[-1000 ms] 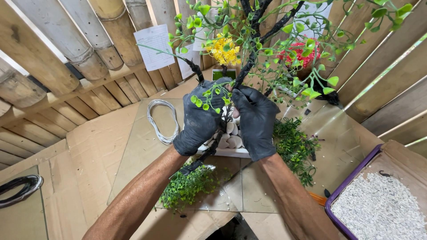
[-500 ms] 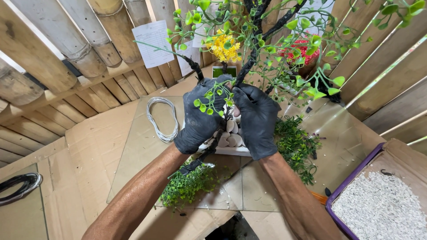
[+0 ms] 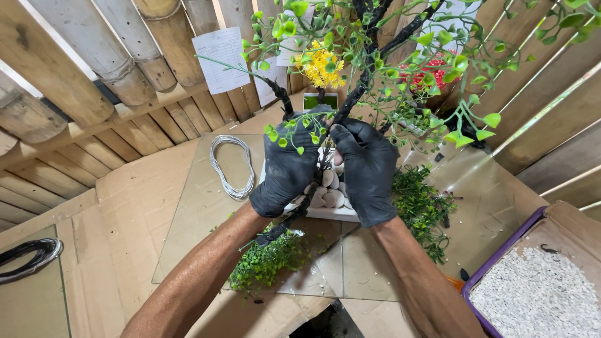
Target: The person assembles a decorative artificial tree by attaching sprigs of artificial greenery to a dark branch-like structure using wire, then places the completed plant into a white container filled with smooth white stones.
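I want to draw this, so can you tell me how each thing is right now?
Left hand: gloved, gripping the dark trunk.
Right hand: gloved, gripping the trunk from the other side.
Little fake tree: upright, branches spread.
White tray: flat, filled with pale stones.
White cord: coiled, lying flat.
Black cable: coiled, lying flat.
Box: open, holding white gravel.
Loose green sprigs: lying down.

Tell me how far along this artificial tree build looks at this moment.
Done: the dark trunk stands in the white planter with pale stones at its base, and leafy branches are on. In hand: left hand and right hand, gloved, grip the lower trunk. Left: loose green sprigs and a white wire coil lie unused.
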